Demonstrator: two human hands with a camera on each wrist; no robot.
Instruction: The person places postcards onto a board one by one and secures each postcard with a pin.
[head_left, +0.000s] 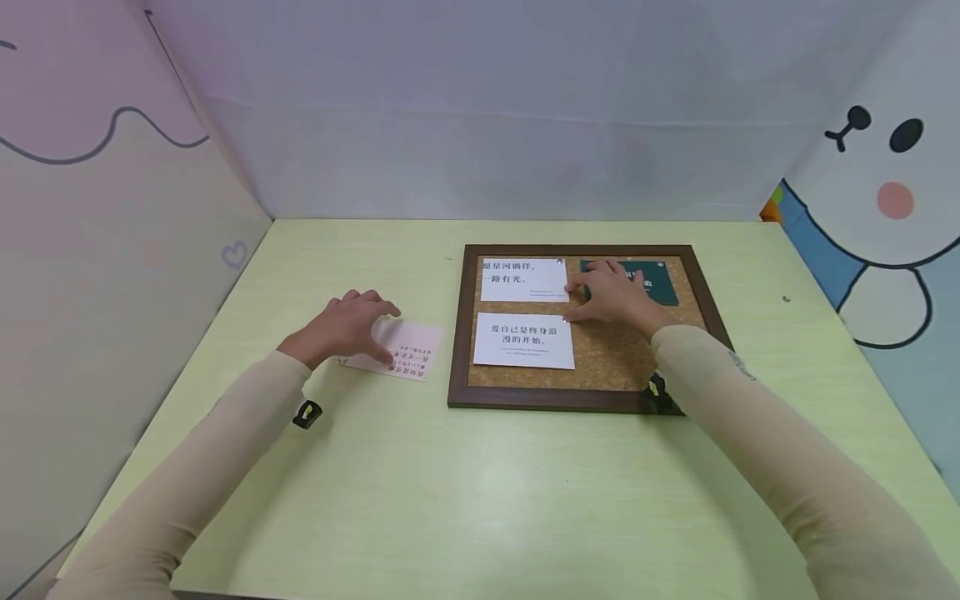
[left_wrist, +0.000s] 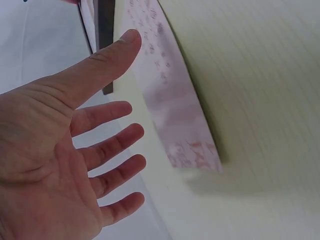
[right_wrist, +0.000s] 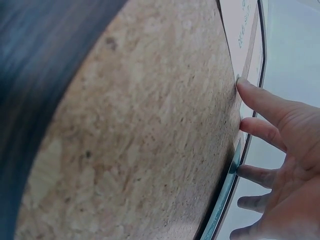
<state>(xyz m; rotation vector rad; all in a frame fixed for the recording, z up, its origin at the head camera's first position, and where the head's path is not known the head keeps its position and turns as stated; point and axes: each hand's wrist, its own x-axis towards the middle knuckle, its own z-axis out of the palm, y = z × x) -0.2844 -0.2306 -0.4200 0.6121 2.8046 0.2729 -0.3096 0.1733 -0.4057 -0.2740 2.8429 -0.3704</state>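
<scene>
A cork board (head_left: 622, 362) in a dark brown frame lies on the table, bearing an upper white card (head_left: 517, 287), a lower white card (head_left: 523, 358) and a dark green card (head_left: 663, 287). My right hand (head_left: 611, 296) is over the board, its thumb touching the lower white card's upper right corner, where a small pin shows. Its other fingers extend over the green card, partly covering it. To the left, my left hand (head_left: 347, 327) hovers with spread fingers over a pink card (head_left: 414, 343) with red writing. In the left wrist view, that palm (left_wrist: 50, 145) holds nothing.
The pale table (head_left: 480, 492) carries a small dark speck-like object (head_left: 786, 298) right of the board and a tiny one (head_left: 448, 258) near its upper left corner. White sheeting (head_left: 510, 167) stands behind; printed panels flank both sides.
</scene>
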